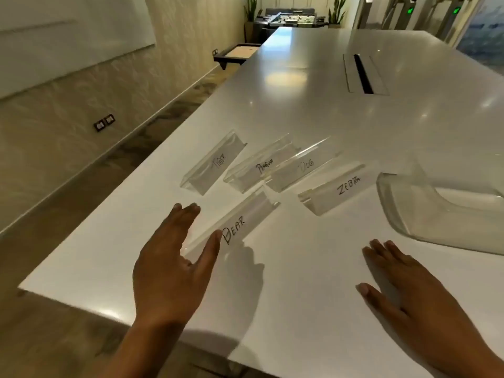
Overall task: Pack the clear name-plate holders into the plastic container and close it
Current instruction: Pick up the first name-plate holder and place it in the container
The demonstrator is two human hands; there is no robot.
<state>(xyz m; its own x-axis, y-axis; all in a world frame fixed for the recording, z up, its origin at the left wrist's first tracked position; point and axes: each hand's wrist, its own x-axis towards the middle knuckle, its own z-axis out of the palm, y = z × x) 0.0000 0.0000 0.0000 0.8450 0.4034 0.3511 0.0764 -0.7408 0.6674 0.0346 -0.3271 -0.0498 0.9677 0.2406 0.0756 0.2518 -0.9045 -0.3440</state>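
Note:
Several clear name-plate holders lie on the white table (300,309). They read TIGER (215,163), PENGUIN (261,166), DOG (304,166), ZEBRA (342,188) and BEAR (240,223). My left hand (174,264) hovers open over the near end of the BEAR holder, thumb close to its label, not gripping it. My right hand (403,285) is open with fingers spread, low over the table to the right. The clear plastic container (395,211) stands open at the right, partly cut off by the frame edge. No lid is visible.
The table's left edge runs close to the TIGER holder, and its near corner is below my left hand. A cable slot (364,75) is set into the table farther back. A wall with sockets (104,122) is across the floor on the left.

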